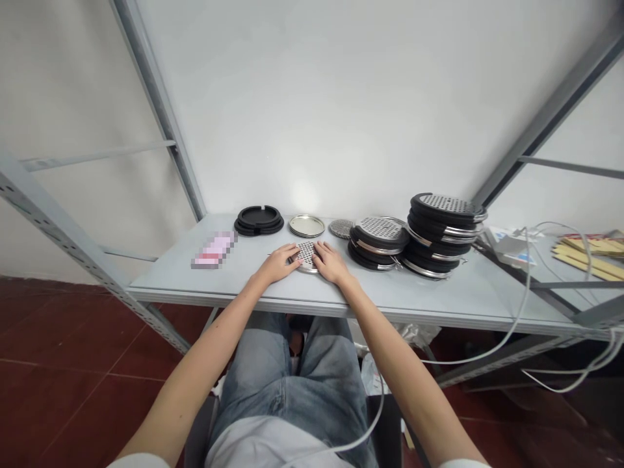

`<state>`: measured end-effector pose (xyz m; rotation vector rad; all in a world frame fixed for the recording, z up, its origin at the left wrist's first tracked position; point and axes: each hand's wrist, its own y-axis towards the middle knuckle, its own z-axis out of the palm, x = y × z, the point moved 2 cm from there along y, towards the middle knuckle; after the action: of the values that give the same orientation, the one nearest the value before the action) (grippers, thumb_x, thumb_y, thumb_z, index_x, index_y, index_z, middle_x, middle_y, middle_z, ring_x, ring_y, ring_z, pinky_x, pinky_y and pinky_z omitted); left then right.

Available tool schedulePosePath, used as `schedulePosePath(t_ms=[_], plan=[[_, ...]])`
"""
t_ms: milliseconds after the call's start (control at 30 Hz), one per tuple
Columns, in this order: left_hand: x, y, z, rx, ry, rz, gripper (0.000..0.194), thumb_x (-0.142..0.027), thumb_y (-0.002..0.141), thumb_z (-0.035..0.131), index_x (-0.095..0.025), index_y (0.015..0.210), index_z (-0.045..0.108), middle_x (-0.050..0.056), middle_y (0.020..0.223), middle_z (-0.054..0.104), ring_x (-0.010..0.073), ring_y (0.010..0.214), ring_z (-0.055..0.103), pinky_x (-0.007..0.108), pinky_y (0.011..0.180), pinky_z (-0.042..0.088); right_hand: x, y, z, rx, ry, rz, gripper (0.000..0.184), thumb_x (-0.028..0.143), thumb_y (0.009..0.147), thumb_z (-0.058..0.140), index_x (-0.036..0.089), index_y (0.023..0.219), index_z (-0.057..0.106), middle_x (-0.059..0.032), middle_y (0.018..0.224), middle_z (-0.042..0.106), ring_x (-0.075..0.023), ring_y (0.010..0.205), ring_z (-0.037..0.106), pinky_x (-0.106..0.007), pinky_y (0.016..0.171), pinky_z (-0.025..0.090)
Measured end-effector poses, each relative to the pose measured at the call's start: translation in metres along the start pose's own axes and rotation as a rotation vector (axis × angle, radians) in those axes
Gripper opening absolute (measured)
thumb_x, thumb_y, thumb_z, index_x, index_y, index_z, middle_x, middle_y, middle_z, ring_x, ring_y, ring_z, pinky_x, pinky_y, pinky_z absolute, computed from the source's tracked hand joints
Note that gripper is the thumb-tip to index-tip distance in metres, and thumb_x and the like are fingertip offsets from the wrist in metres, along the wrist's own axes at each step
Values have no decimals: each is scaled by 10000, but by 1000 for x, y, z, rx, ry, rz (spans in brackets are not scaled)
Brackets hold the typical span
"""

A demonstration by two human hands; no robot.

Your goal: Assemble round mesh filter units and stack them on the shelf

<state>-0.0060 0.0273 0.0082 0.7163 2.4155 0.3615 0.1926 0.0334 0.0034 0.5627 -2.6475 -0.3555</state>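
A round perforated metal plate [307, 255] with a shiny rim lies flat on the bench in front of me. My left hand [280, 262] holds its left side, with the fingers and thumb over the edge. On the opposite side my right hand [331, 261] grips it the same way, fingers bent over the top. What lies under the plate is hidden. Just behind it are a shallow round metal lid [307, 225] and a loose perforated disc [341, 228]. Several black rings [259, 220] are stacked at the back left.
Right of my hands stand a short stack [379, 242] and a taller stack [444, 235] of black-rimmed perforated discs. A pixelated pink item [214, 250] lies left. Metal shelf posts [163, 110] frame the grey bench [234, 286]. White cables [517, 325] hang at right.
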Motion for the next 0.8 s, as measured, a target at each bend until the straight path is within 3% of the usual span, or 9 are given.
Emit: schedulePosePath(t_ms=[300,467,667,800], plan=[[-1,0,-1,10,24,0,516,-460,889,552,-160,1306,604,108,1410,540,268,1349,453,405,1149,341,3,0,-3,25,-12,16,500,335,973,380,111,1409,478,-126,1484,447,-276,1416,342,-407,1156,288],[1,0,0,-35,70,21,459,-418,884,563,-183,1275,618,100,1400,548,280,1356,434,447,1144,340,-2,1,0,-33,109,29,483,357,969,401,115,1364,536,-134,1451,486,-262,1403,370,-402,1156,290],[12,3,0,-196,24,-67,383,-276,906,500,-124,1241,605,152,1304,597,269,1253,524,437,1101,398,-7,-1,-6,-229,273,36,408,371,966,380,163,1064,718,-106,1141,708,-255,1114,612,-388,1008,432],[16,4,0,-208,-20,-94,338,-240,937,419,-155,1186,631,121,1222,656,248,1181,583,431,1074,426,-9,-3,-9,-298,254,103,348,327,919,433,167,968,738,-103,998,738,-259,976,636,-388,934,460]])
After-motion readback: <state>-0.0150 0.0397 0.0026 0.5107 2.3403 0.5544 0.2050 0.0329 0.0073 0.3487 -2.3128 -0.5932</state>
